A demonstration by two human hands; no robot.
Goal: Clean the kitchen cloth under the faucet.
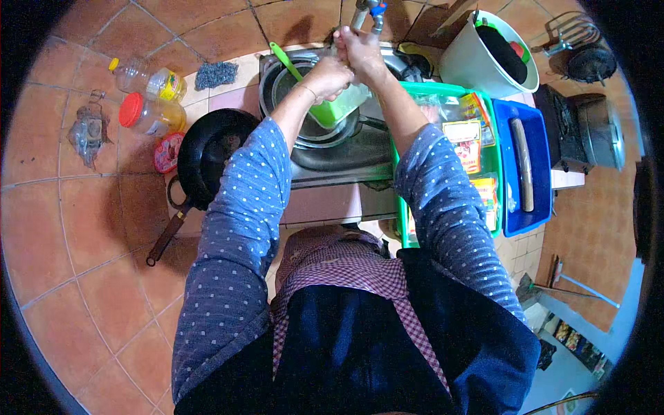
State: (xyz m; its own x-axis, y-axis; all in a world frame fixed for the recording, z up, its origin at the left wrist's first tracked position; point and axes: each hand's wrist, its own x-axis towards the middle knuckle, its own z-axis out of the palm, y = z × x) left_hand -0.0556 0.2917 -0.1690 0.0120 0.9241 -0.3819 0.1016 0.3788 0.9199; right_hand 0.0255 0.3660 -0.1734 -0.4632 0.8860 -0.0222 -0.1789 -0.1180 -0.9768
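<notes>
My left hand (pixel 332 78) and my right hand (pixel 363 54) are pressed together with curled fingers, just below the metal tap (pixel 377 23) with a blue handle. Whether anything lies between them is hidden. Beneath the hands, a light green plastic container (pixel 332 113) rests over round metal cookware (pixel 314 136) in the steel sink (pixel 332 174). A bright green utensil handle (pixel 285 61) slants up to the left of my left hand. Close to my right forearm, a dark pan handle (pixel 373 123) points right.
Left of the sink are a black wok (pixel 212 150), a scouring pad (pixel 216 75) and a red-lidded jar (pixel 150 114). To the right stand a green basket (pixel 498 207) of packets, a blue tray (pixel 539 202) holding a wooden rod (pixel 523 161), and a white bucket (pixel 461 65).
</notes>
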